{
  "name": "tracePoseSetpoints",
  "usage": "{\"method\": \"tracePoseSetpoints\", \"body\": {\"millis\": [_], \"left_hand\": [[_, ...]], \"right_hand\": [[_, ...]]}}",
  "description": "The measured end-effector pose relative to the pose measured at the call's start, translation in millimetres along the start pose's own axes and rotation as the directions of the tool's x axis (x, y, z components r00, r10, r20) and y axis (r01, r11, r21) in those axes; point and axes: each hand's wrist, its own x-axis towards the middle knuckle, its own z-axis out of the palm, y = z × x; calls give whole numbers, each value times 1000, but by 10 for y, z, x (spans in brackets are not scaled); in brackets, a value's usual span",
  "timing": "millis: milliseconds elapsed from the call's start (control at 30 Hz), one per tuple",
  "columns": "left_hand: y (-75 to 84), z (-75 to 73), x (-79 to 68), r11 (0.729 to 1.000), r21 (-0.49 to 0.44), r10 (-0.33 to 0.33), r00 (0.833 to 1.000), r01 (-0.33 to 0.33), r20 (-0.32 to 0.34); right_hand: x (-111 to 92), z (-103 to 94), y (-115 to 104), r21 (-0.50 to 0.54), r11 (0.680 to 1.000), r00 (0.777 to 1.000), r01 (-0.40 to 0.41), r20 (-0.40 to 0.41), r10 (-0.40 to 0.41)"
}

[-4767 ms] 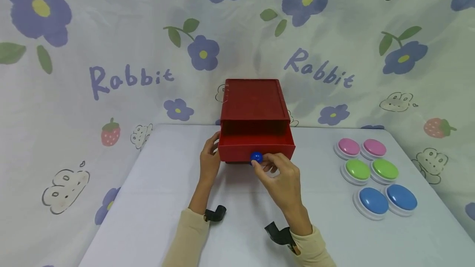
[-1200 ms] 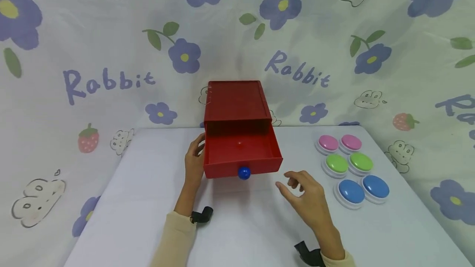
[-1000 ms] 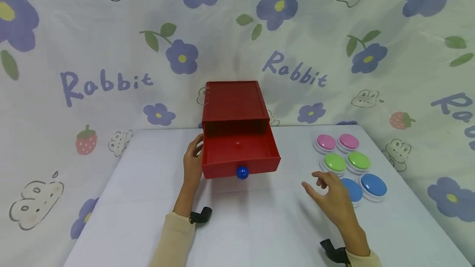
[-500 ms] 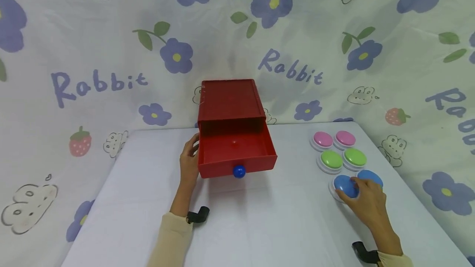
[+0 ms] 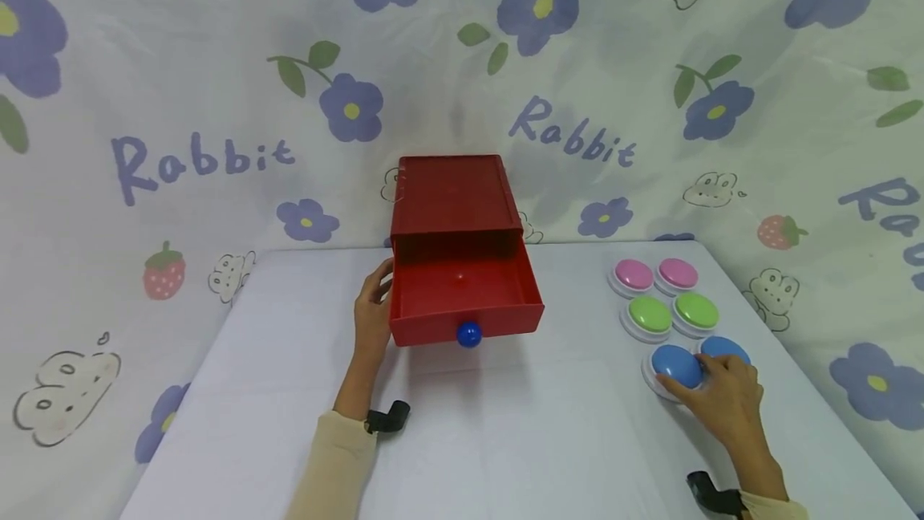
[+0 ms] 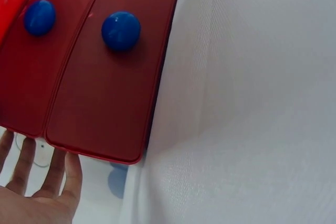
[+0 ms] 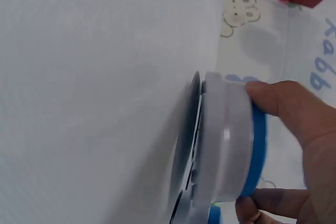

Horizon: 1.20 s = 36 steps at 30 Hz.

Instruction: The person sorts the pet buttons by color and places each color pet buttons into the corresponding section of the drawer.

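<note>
A red drawer cabinet [image 5: 455, 195] stands at the back of the white table, its top drawer [image 5: 426, 327] pulled out, with a blue knob [image 5: 469, 335]. Nothing lies on the visible drawer floor. My left hand [image 5: 371, 311] rests its fingertips along the cabinet's left side, fingers extended. In the left wrist view, two lower drawers with blue knobs [image 6: 121, 31] are closed. At the right, my right hand [image 5: 725, 396] pinches a blue push button [image 5: 677, 366] between thumb and fingers. Its white base [image 7: 231, 140] shows a narrow gap beneath in the right wrist view.
Beside the held button sits a second blue button [image 5: 725, 347], partly behind my hand. Farther back are two green buttons [image 5: 650, 314] and two pink buttons [image 5: 634, 274]. A patterned cloth [image 5: 447, 46] hangs behind the table.
My right hand has let go of the drawer's knob, with the top drawer now pulled farther out, and moved right to grip the blue button. My left hand stays at the cabinet's side.
</note>
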Motion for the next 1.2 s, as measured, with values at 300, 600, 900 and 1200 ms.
{"method": "tracePoseSetpoints", "body": {"millis": [300,600,900,1200], "left_hand": [[92,15,-18,1000,-19,-17,1000,17,11],[95,20,-30,1000,-19,7,1000,-7,1],[76,-2,-22,1000,-16,1,1000,-1,3],[-193,-27,66,1000,-25,1,1000,-2,-16]], "right_hand": [[-9,-154,-273,77,987,985,140,-112,-131],[116,-582,-731,128,963,967,238,-125,-223],[211,-845,-1194,205,912,932,355,-150,-329],[275,-927,-1630,272,867,908,417,-171,-383]]}}
